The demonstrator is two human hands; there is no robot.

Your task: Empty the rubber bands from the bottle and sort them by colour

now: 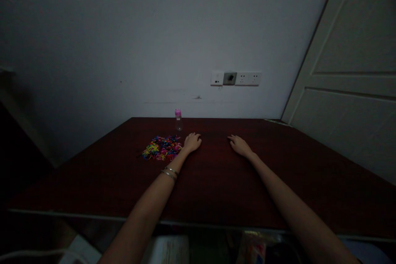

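My left hand (192,142) rests palm down on the dark red table (216,189), fingers a little apart and holding nothing. Just left of it lies a loose pile of small multicoloured strips (162,147). A clear bottle (179,123) with a pink cap stands upright behind the pile. To the right, my right hand (240,145) also lies on the tabletop, empty, its fingers loosely extended. A gap of bare tabletop separates the two hands.
Behind the table rises a pale wall with a row of sockets (247,78). A panelled door (349,70) stands at the right. Below the table's front edge, a white box-like item (170,249) and a colourful packet (255,251) show.
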